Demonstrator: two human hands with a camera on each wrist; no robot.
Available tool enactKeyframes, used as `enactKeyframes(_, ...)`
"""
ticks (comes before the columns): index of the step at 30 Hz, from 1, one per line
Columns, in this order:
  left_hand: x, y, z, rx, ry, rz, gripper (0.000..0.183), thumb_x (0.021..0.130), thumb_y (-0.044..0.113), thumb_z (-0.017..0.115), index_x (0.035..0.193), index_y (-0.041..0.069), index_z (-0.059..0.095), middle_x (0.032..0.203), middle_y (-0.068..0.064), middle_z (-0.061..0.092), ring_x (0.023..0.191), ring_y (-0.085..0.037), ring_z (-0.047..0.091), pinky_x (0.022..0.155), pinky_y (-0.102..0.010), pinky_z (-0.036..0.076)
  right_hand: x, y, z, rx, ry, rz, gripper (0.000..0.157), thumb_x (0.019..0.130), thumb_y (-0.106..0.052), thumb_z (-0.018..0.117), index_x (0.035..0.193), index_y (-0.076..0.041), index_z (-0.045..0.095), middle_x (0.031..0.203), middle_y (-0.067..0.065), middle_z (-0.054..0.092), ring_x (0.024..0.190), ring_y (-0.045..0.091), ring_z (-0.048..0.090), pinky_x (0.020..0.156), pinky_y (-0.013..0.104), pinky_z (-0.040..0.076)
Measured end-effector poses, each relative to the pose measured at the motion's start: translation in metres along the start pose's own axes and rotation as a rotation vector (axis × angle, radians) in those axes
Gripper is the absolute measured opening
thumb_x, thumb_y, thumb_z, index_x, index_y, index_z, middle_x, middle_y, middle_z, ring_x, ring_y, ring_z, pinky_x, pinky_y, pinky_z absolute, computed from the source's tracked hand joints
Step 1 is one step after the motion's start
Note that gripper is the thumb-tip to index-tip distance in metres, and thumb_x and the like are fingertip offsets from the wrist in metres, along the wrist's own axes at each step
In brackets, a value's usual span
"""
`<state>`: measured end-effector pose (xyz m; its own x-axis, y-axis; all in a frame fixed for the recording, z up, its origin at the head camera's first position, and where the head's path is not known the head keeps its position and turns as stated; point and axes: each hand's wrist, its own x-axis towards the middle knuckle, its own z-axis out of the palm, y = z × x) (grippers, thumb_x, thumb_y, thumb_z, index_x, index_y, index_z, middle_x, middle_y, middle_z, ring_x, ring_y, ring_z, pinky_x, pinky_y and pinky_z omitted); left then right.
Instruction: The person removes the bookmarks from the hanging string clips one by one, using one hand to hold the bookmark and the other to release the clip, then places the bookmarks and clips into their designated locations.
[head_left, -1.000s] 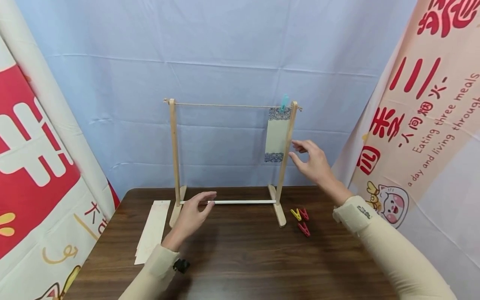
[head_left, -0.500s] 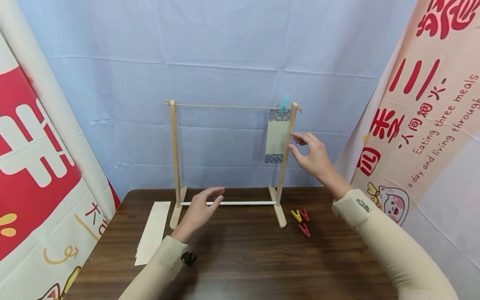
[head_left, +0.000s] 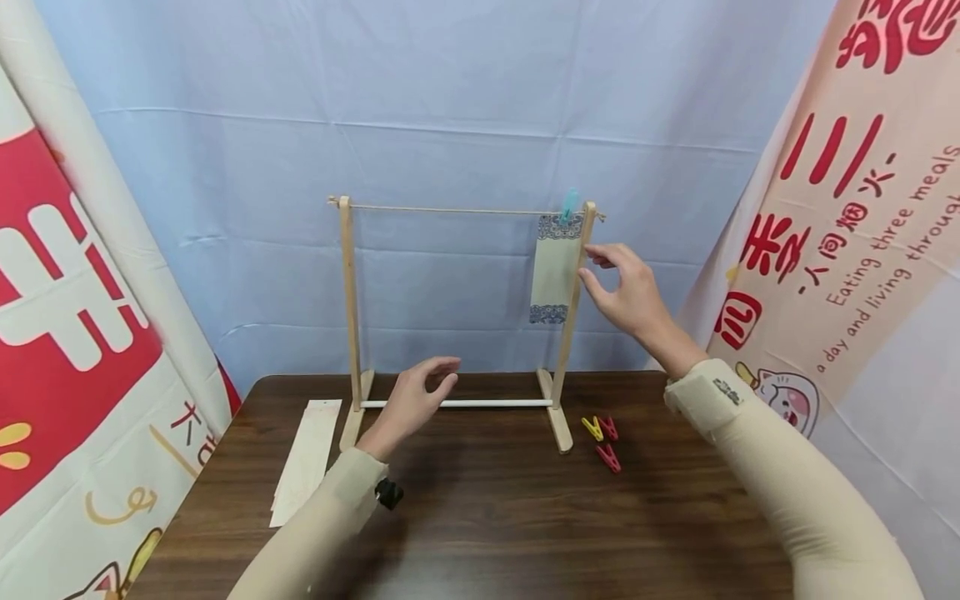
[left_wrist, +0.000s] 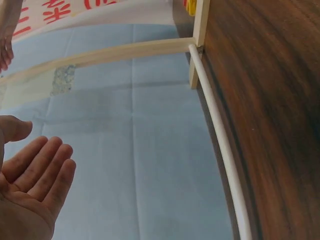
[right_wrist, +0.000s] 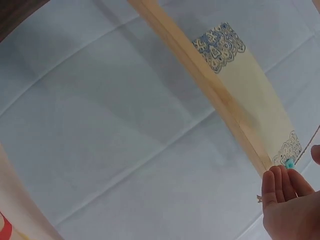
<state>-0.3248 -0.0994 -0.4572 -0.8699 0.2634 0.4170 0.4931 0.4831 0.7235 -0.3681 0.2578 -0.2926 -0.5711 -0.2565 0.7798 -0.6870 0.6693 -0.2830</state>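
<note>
A wooden frame [head_left: 348, 292] stands on the table with a string [head_left: 450, 209] across its top. From the string's right end hangs a cream card [head_left: 553, 271] with blue patterned ends, held by a light blue clothespin [head_left: 569, 206]. My right hand [head_left: 630, 296] is beside the right post, fingers gently bent and holding nothing; in the right wrist view its fingertips overlap the post's upper end. My left hand [head_left: 412, 400] hovers in front of the white lower rod [head_left: 495, 403], thumb apart from the fingers. In the left wrist view its palm [left_wrist: 25, 210] bears nothing.
A stack of pale paper strips [head_left: 307, 462] lies on the table [head_left: 525, 533] at the left. Right of the frame lie a yellow clothespin [head_left: 592, 428] and two red clothespins [head_left: 608, 457]. Blue cloth [head_left: 450, 100] hangs behind, with printed banners at both sides.
My right hand has risen along the right post. My left hand has moved up and to the right in front of the lower rod. The card and clothespins stay put.
</note>
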Motion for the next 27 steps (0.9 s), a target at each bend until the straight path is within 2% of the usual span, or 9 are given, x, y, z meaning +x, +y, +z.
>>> enactKeyframes(9, 0.018, 0.011, 0.000, -0.013, -0.008, 0.025, 0.034, 0.110, 0.027, 0.065, 0.144, 0.021, 0.067, 0.137, 0.002, 0.071, 0.124, -0.017, 0.068, 0.105, -0.045, 0.056, 0.010, -0.001, -0.007, -0.008, -0.003, -0.015, 0.036, 0.100, -0.003, 0.075, 0.133, 0.009, 0.067, 0.120, 0.025, 0.068, 0.110, 0.042, 0.065, 0.101, 0.057, 0.052)
enactKeyframes(15, 0.026, 0.016, 0.001, -0.018, -0.026, 0.038, 0.035, 0.111, 0.027, 0.064, 0.145, 0.019, 0.067, 0.139, -0.001, 0.071, 0.126, -0.018, 0.067, 0.106, -0.040, 0.055, 0.015, -0.002, -0.012, -0.023, 0.001, -0.022, 0.037, 0.100, -0.006, 0.075, 0.134, 0.008, 0.068, 0.120, 0.024, 0.068, 0.110, 0.041, 0.065, 0.100, 0.057, 0.052)
enactKeyframes(20, 0.032, 0.018, 0.002, -0.021, -0.035, 0.053, 0.036, 0.111, 0.028, 0.065, 0.145, 0.017, 0.066, 0.141, -0.005, 0.070, 0.126, -0.019, 0.067, 0.107, -0.041, 0.054, 0.023, -0.003, -0.013, -0.006, 0.025, -0.039, 0.036, 0.100, -0.003, 0.075, 0.133, 0.008, 0.068, 0.121, 0.026, 0.069, 0.110, 0.041, 0.065, 0.101, 0.057, 0.052)
enactKeyframes(27, 0.042, 0.022, 0.009, -0.044, -0.026, 0.053, 0.034, 0.110, 0.026, 0.065, 0.144, 0.018, 0.067, 0.139, -0.001, 0.070, 0.125, -0.019, 0.067, 0.106, -0.040, 0.055, 0.032, -0.002, -0.016, 0.000, 0.031, -0.063, 0.036, 0.098, 0.001, 0.074, 0.133, 0.008, 0.067, 0.122, 0.025, 0.069, 0.112, 0.040, 0.064, 0.103, 0.056, 0.052)
